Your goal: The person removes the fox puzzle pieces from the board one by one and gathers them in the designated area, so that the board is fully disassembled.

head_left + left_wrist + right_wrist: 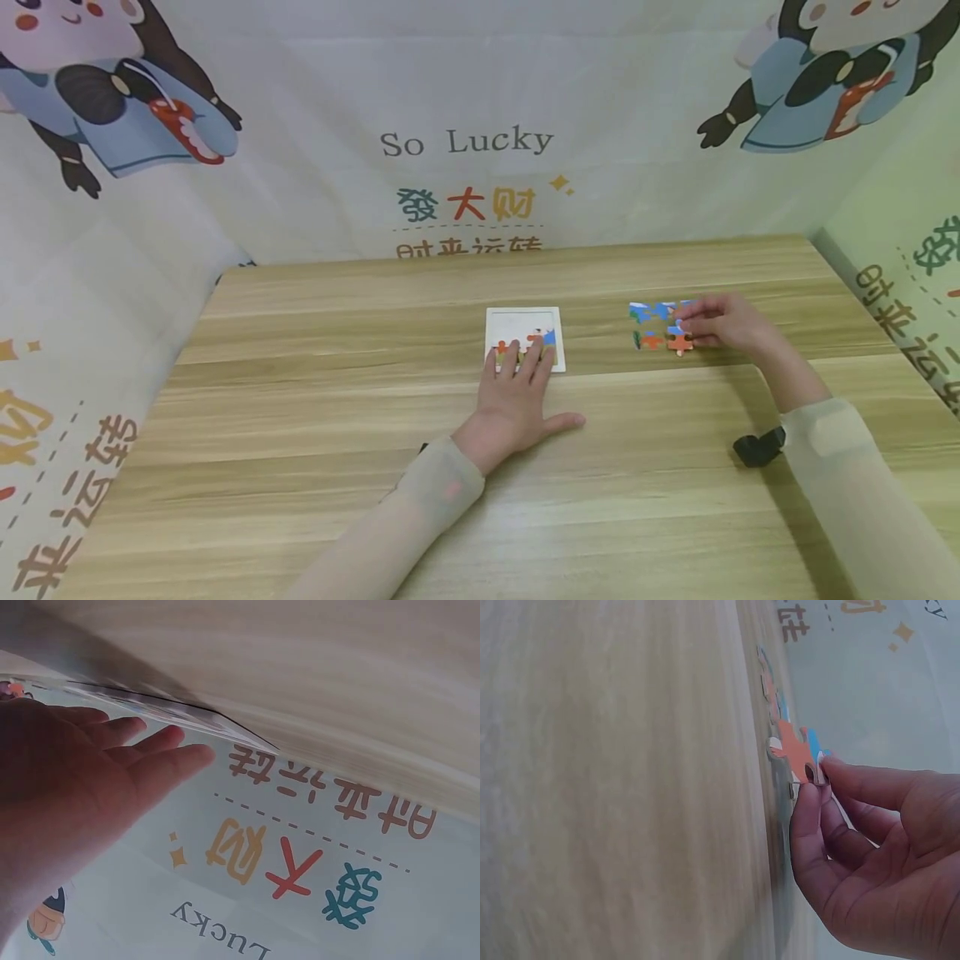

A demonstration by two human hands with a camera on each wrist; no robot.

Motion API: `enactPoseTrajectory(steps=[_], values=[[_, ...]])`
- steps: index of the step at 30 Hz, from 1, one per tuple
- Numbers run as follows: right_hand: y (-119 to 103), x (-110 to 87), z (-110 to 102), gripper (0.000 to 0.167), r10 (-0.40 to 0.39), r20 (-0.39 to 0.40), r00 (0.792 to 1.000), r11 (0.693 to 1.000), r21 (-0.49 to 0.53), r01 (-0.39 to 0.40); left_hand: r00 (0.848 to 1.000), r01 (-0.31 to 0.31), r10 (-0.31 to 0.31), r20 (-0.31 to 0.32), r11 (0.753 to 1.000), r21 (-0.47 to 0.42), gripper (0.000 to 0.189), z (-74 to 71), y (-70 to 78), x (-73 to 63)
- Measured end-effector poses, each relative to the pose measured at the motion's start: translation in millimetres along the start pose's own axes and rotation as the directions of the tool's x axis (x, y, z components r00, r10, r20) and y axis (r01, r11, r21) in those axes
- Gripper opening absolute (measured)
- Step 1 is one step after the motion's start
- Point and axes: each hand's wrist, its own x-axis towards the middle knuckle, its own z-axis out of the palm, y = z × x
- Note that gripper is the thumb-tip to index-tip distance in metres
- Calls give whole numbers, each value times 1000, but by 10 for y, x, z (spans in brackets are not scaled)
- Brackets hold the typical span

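My left hand (516,404) lies with its fingers straight and spread over the lower part of a white puzzle tray (523,320). Several fitted pieces, partly hidden by those fingers, show along the tray's lower half. To the right, my right hand (738,323) pinches an orange and blue jigsaw piece (679,340) between thumb and fingertips; in the right wrist view the piece (796,750) is tilted up at the table. Next to it lie loose blue pieces (649,312) and an orange piece (650,341), some partly covered by the hand.
The wooden table (337,400) stretches around the tray and pieces. A printed cloth (465,75) with lettering and cartoon figures stands behind the table and along its sides. A dark object (757,448) sits at the right wrist, by the sleeve cuff.
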Motion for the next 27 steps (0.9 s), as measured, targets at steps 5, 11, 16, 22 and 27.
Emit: enactPoseTrajectory(steps=[5,11,16,22,27], values=[[34,24,12,32,15,-3,1000,999,-29,-15,1000,-16,16,1,1000,-13,101,-9,-23,-26],[40,58,37,36,25,-29,999,995,-101,-28,999,-38,40,22,998,-58,98,-11,-40,-54],[41,81,53,36,12,-53,999,986,-163,-20,999,-49,50,19,997,-62,97,-13,-47,-59],[46,95,61,35,7,-69,998,979,-201,-21,998,-58,59,9,996,-63,97,-1,-56,-66],[42,96,65,34,11,-74,997,983,-183,-24,998,-57,58,5,997,-56,97,18,-60,-61]])
